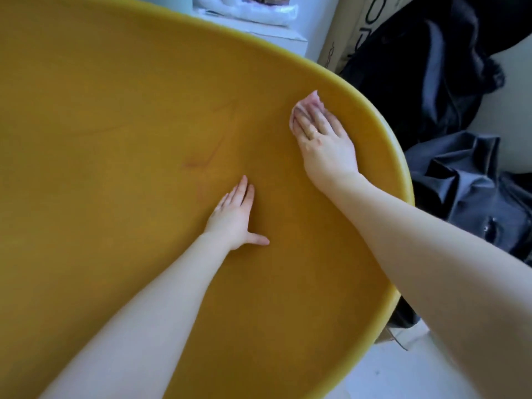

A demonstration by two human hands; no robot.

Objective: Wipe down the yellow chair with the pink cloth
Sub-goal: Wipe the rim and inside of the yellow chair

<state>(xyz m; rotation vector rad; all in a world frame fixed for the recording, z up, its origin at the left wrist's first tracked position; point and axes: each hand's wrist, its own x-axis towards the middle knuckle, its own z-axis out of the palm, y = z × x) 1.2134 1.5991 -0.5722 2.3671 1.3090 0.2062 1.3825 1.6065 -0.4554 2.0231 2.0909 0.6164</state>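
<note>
Yellow fills nearly the whole view: the yellow chair [129, 139] spreads its broad curved shell from the left edge across to a rounded rim that sweeps from 12 o'clock round to 4 o'clock. Faint dark scuff lines [207, 159] mark the shell just left of centre. And there's the right hand [322, 133], up at 2 o'clock close inside the rim, fingers straight and lying side by side, pressing flat on the pink cloth [309, 103]. The cloth is bunched under the fingers, with only a pale pink edge peeking out past the fingertips and along the left of the hand. Now the left hand [233, 217], near the middle of the shell, palm down on the bare yellow surface, fingers held together and pointing to 12 o'clock, thumb stuck out to 3 o'clock, holding nothing. The two hands are well apart. Beyond the rim at 3 o'clock lies a heap of dark crumpled fabric [460, 182], and at 1 o'clock a cardboard box [354, 27] stands beside it. White packaging [253, 10] sits at 12 o'clock.
</note>
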